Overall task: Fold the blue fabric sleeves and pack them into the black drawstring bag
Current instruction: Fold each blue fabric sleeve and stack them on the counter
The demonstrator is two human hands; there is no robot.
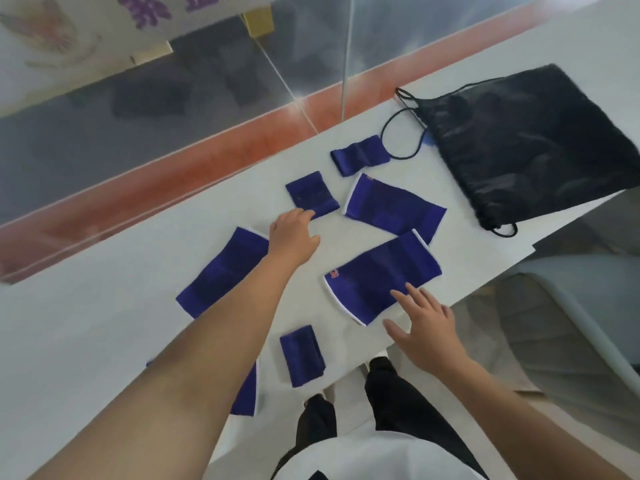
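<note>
Task looked barely begun: blue sleeves (381, 277) lay spread on the white table (86, 323), some small ones apparently folded, none seen packed. Black drawstring bag (533, 147) lay flat at the far right corner, contents not visible. Left hand (292, 233) reached toward a small sleeve (311, 195), fingers loosely curled, empty. Right hand (424, 320) was spread wide, fingertips on the large sleeve.

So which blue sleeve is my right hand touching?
The large sleeve with the orange logo and white edge, nearest the table's front edge; your right hand rests its fingertips on it.
</note>
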